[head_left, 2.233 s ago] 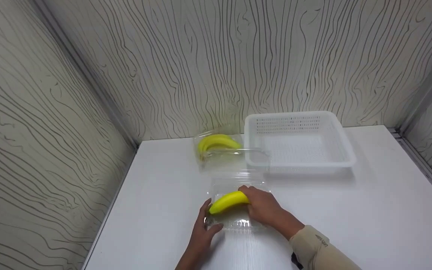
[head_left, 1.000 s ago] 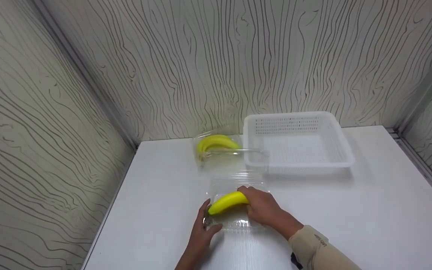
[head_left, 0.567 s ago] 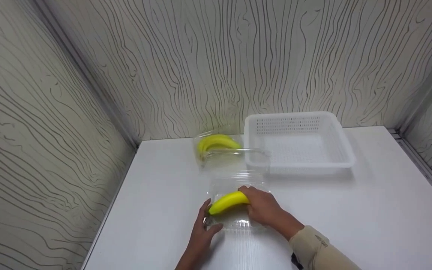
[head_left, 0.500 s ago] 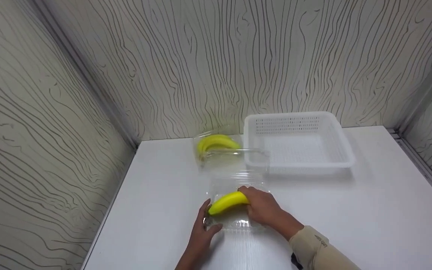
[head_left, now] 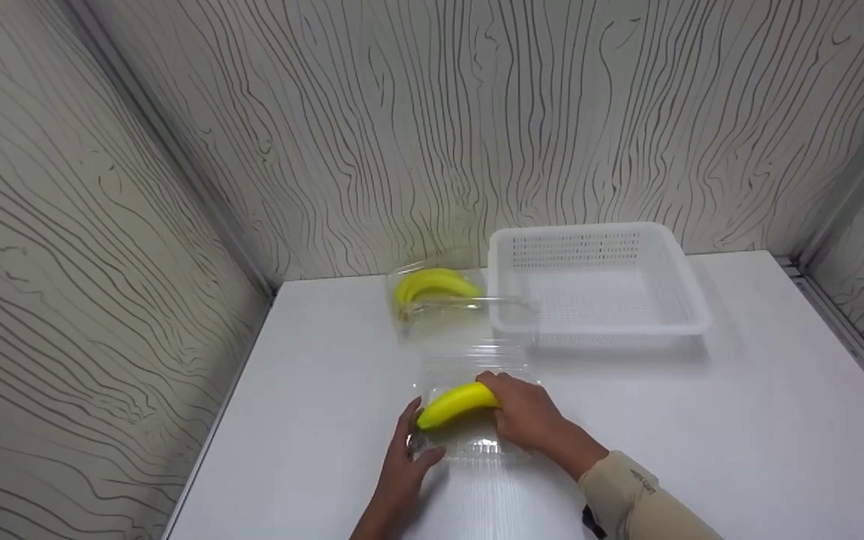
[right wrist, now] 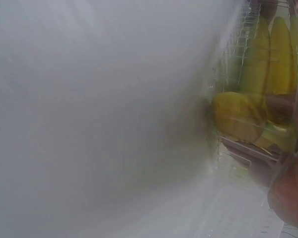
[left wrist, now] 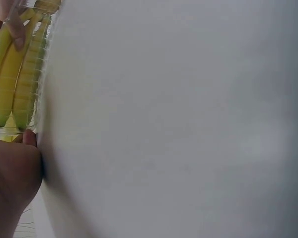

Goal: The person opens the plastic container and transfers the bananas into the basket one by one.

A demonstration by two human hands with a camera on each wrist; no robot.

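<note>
My right hand (head_left: 528, 411) grips a bunch of bananas (head_left: 456, 405) near its stem end, low inside a clear plastic clamshell box (head_left: 486, 448). Several bananas (left wrist: 12, 82) of the bunch show through the box wall in the left wrist view. In the right wrist view, fingers curl round the stem (right wrist: 278, 131). My left hand (head_left: 400, 465) holds the box's front left corner, fingers along the side and thumb at the front edge. The box's raised lid (head_left: 469, 304) stands at the far side. Part of the bunch is hidden under my right hand.
Behind the lid lies another bunch of bananas (head_left: 436, 282), seen among clear plastic by the back wall. A white perforated basket (head_left: 691, 300) stands to its right. The white table (head_left: 312, 390) meets patterned walls at the left and back.
</note>
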